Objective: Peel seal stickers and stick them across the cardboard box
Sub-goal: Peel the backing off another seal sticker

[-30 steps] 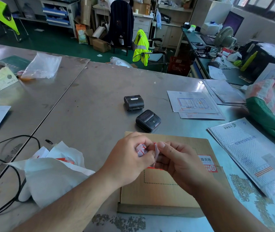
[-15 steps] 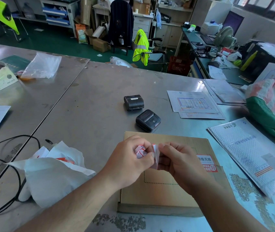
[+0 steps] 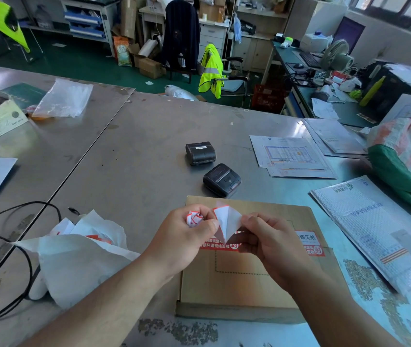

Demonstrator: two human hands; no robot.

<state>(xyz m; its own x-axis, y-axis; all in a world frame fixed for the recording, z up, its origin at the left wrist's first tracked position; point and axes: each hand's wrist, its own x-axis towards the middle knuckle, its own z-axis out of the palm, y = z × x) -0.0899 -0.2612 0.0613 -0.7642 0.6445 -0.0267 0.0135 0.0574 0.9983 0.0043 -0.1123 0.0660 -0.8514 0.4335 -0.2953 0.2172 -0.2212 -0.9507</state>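
Head view, left hand (image 3: 181,237) and right hand (image 3: 273,245) pinching creased sticker (image 3: 227,221), cardboard box (image 3: 237,290) beneath

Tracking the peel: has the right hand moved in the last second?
Yes: the right hand shifted slightly right, toward the red seal on the cardboard box.

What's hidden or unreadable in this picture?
Head view:
- seal print on the box: partly covered by both hands.
- wad: mostly buried in the left hand.
- sticker pinched by the right hand: only its white side shows.
- cable: cut off by the left edge.
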